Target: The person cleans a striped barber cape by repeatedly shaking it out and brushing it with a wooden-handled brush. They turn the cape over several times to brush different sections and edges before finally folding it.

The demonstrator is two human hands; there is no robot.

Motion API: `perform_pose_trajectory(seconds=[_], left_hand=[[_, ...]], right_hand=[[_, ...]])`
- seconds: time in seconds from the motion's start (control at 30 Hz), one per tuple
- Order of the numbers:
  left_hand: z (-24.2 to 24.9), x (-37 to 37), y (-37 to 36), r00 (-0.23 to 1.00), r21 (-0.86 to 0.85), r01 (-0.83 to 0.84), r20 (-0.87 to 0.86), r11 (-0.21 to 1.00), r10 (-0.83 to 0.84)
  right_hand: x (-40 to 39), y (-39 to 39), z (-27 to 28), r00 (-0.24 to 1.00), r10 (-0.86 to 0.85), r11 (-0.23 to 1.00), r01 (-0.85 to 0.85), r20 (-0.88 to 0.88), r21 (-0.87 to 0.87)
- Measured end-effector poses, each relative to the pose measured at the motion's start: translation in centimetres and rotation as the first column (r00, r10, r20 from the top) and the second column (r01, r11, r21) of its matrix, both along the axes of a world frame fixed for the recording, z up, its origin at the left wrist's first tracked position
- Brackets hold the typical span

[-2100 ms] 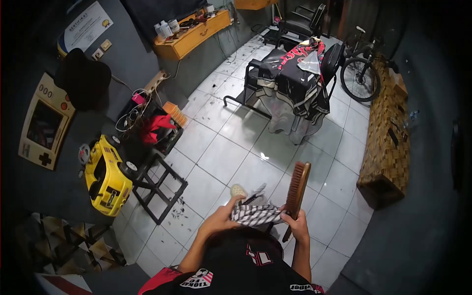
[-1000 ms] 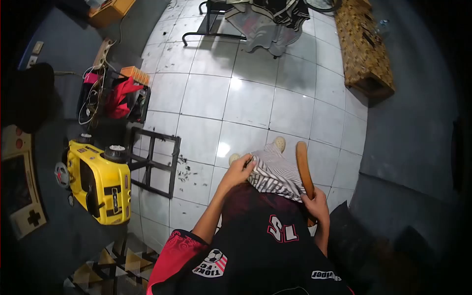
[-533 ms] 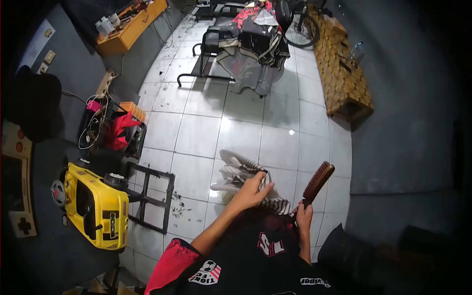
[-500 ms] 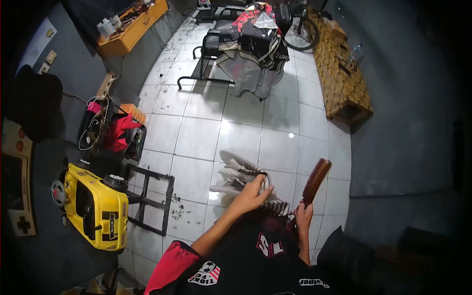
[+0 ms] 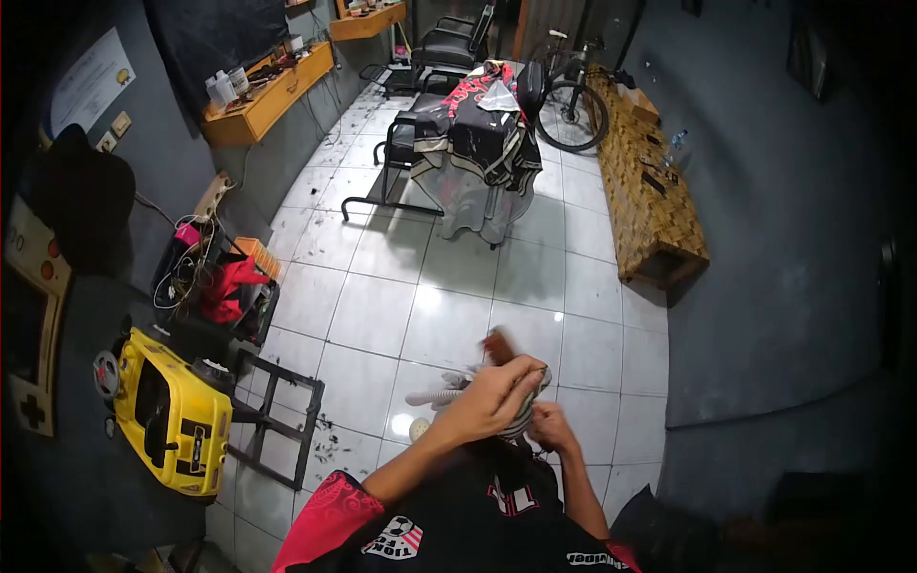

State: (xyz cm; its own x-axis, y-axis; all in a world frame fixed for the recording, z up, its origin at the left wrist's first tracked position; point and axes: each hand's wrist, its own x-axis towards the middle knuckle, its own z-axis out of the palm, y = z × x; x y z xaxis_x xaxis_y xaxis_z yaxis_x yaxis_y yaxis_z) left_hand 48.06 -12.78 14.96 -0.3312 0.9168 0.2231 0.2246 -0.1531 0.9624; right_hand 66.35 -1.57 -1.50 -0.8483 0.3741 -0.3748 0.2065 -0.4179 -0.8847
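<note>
My left hand (image 5: 504,393) is closed on a bunched grey-and-white striped cloth (image 5: 441,393) in front of my body. Folds of it stick out to the left and hang below the fingers. Close by on the right, my right hand (image 5: 552,427) is curled into a grip. A brown wooden brush (image 5: 497,346), smeared by motion, shows just beyond my left hand. Its handle end is hidden behind the cloth and my left hand, on the line toward my right fist.
A yellow toy car (image 5: 177,415) and a black frame (image 5: 277,420) are at the left. Ahead, a black barber chair (image 5: 406,138) has dark clothing draped near it. A woven bench (image 5: 654,191) lines the right wall, with a bicycle (image 5: 573,105) beyond. Hair clippings dot the tiles.
The brush has swung left from upright at my right to beyond my left hand, across the cloth. Both hands have come closer together. The view has tilted up.
</note>
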Motion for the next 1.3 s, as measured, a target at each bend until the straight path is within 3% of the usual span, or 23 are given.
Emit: perform_pose_trajectory(seconds=[0.03,0.07,0.1,0.2,0.3,0.37,0.4,0.43,0.47,0.5,0.57,0.7,0.77,0.83,0.87,0.93,0.97,1.03,1.13,1.17,1.23,1.27,1.3], left_hand=[[0.7,-0.1,0.0,0.999,0.040,-0.050,-0.008,0.998,0.050],[1.7,-0.4,-0.5,0.991,-0.067,-0.030,0.126,0.997,0.038],[1.7,-0.6,-0.7,0.983,-0.043,-0.059,0.172,0.997,0.066],[0.6,-0.7,-1.1,0.972,0.058,-0.144,0.198,0.988,0.130],[0.0,0.6,-1.5,0.951,-0.067,-0.039,0.304,0.997,0.058],[-1.5,2.0,-0.7,0.968,-0.079,0.036,0.250,0.996,-0.015],[-1.5,2.6,-0.2,0.982,-0.064,0.060,0.182,0.996,-0.047],[-1.5,2.9,0.2,0.990,-0.052,0.085,0.115,0.995,-0.079],[-1.5,3.1,0.6,0.988,-0.068,0.134,0.085,0.989,-0.128],[-1.4,3.3,0.9,0.982,-0.085,0.182,0.055,0.980,-0.178],[-1.2,3.6,1.2,0.971,-0.085,0.240,-0.005,0.967,-0.241],[0.1,4.2,1.3,0.977,-0.003,0.207,-0.058,0.978,-0.207],[0.4,4.2,1.1,0.994,0.057,0.099,-0.047,0.993,-0.096],[0.4,4.2,0.7,0.997,0.136,-0.064,-0.029,0.989,0.069],[-0.4,4.0,0.3,0.989,0.090,-0.150,0.005,0.985,0.150],[-0.6,3.0,-0.7,0.981,0.073,-0.180,0.090,0.981,0.174],[-0.6,2.5,-0.9,0.974,0.065,-0.195,0.130,0.979,0.185],[-0.3,2.5,-1.1,0.976,0.037,-0.174,0.136,0.984,0.167],[-0.6,2.9,-1.2,0.987,0.006,-0.086,0.137,0.996,0.084],[-0.4,3.2,-1.0,0.984,-0.045,-0.061,0.167,0.997,0.068],[-0.2,4.0,-0.7,0.973,-0.145,-0.010,0.226,0.989,0.043],[-1.4,4.5,-0.5,0.980,-0.136,-0.003,0.197,0.991,0.030],[-1.2,4.8,-0.3,0.985,-0.180,0.019,0.170,0.984,0.012]], right_hand=[[0.6,0.1,-3.9,0.962,0.053,0.943,-0.136,0.267,0.304],[3.0,1.0,-9.1,0.872,0.114,0.858,-0.328,0.476,0.395],[5.4,1.9,-14.4,0.732,0.159,0.732,-0.538,0.663,0.418],[11.0,1.6,-19.2,0.447,-0.097,0.632,-0.663,0.889,0.402],[12.3,1.6,-17.5,0.424,-0.378,0.610,-0.555,0.823,0.566],[11.9,3.9,-16.8,0.599,-0.324,0.787,-0.259,0.732,0.560],[11.0,5.4,-16.0,0.677,-0.316,0.853,-0.105,0.665,0.512],[8.8,5.4,-10.1,0.841,-0.278,0.952,0.174,0.465,0.253],[6.7,5.3,-4.6,0.914,-0.262,0.964,0.231,0.310,0.133],[5.3,5.3,-0.9,0.955,-0.261,0.965,0.263,0.143,0.004],[4.8,5.4,1.3,0.937,-0.122,0.990,0.091,-0.328,-0.110],[3.2,3.3,3.4,0.946,-0.027,0.958,-0.068,-0.323,-0.279],[3.7,3.6,-1.7,0.972,0.199,0.887,-0.234,-0.127,-0.398],[4.2,3.9,-3.1,0.815,0.393,0.919,-0.328,0.426,-0.221],[6.2,3.9,-7.4,0.751,0.365,0.928,-0.341,0.551,-0.149],[10.5,3.9,-16.4,0.578,0.281,0.923,-0.381,0.767,-0.051],[11.2,3.1,-14.3,0.525,0.099,0.848,-0.489,0.846,0.204],[13.5,1.9,-17.5,0.391,-0.396,0.607,-0.567,0.831,0.556],[13.1,3.7,-17.2,0.468,-0.417,0.629,-0.469,0.779,0.620],[12.7,4.4,-16.7,0.621,-0.351,0.810,-0.175,0.701,0.560],[9.0,4.9,-9.3,0.840,-0.352,0.934,0.284,0.413,0.218],[6.6,4.3,-3.8,0.884,-0.401,0.912,0.411,0.242,0.010],[5.5,3.8,-0.4,0.928,-0.359,0.927,0.367,0.103,-0.075]])
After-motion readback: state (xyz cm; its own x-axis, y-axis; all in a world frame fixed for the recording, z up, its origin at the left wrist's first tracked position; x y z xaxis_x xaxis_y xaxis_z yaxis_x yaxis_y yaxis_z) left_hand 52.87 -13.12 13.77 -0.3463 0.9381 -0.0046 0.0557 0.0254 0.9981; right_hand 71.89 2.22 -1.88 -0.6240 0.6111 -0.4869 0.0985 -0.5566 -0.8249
